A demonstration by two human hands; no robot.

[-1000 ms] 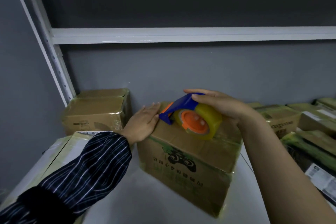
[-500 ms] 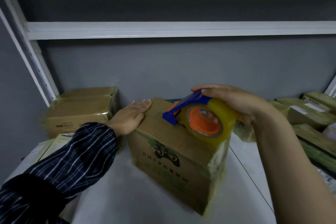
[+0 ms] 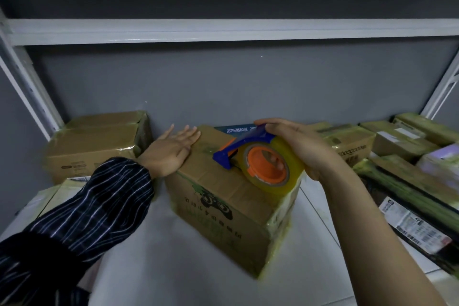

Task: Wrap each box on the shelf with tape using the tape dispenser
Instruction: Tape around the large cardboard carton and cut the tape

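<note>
Gripped the tape dispenser [image 3: 258,156] in the right hand [image 3: 298,146], fingers curled over its blue frame and the yellowish roll, orange hub turned toward the camera; kept it on top of the cardboard box [image 3: 223,194], blue nose down on the lid near the middle, roll reaching the box's right top edge; against a second before, had carried it from the middle of the lid toward that right edge, with little further shift in the last half second; laid the left hand [image 3: 171,151] flat and released, fingers straight and holding nothing, on the far left corner of the box's top, same as in both earlier frames; wore a dark striped sleeve [image 3: 99,206] on that arm; left the box standing on the white shelf [image 3: 161,268], printed front face toward the camera, glossy tape showing down its near right corner; saw a taped brown box [image 3: 99,141] left of and behind the box, against the grey wall, touching or not impossible to tell; saw a blue-topped carton [image 3: 238,129] directly behind the box, more exposed than before; took in more to the right of the box than earlier: a row of tape-wrapped boxes [image 3: 352,141] and a dark parcel [image 3: 414,227] with a white label.
</note>
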